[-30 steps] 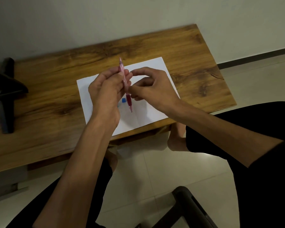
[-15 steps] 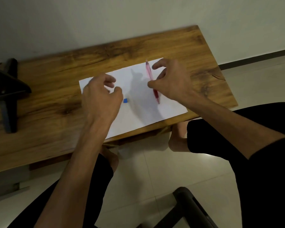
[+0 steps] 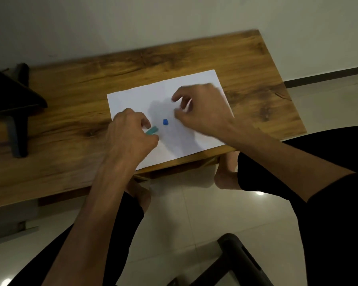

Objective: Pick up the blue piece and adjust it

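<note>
Picking up small parts: left hand (image 3: 130,135) pinching a teal piece (image 3: 152,130), right hand (image 3: 203,109) loosely curled, empty, above paper (image 3: 132,100); next, likely reaching carefully for blue cap (image 3: 165,122).

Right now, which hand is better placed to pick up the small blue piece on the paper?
Probably the right hand: its curled fingers hold nothing visible and hover just beside the small blue piece on the white paper. The left hand already pinches a teal piece.
</note>
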